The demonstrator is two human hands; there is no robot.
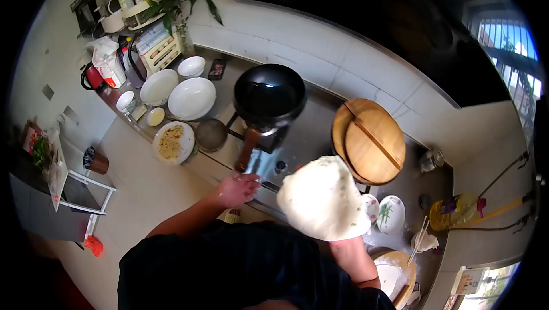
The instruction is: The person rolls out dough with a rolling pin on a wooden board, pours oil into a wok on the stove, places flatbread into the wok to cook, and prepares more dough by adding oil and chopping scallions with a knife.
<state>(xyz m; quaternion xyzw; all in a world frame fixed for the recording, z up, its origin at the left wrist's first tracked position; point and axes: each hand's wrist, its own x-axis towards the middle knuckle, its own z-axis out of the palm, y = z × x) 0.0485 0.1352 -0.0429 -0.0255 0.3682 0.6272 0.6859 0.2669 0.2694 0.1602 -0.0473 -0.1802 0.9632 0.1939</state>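
Observation:
A round flat sheet of pale dough with green flecks lies draped over my right hand, which it hides almost wholly; only the wrist and forearm show below it. My left hand is at the wooden handle of a black wok, just below the handle's end, with fingers apart and nothing in them. The wok sits on the left burner, with a shiny dark inside. To the right of the wok, a wooden lid covers a second pan.
White bowls and a plate of brown filling stand at the left. A plate with green scraps, an oil bottle and a floured board are at the right. The range hood hangs above.

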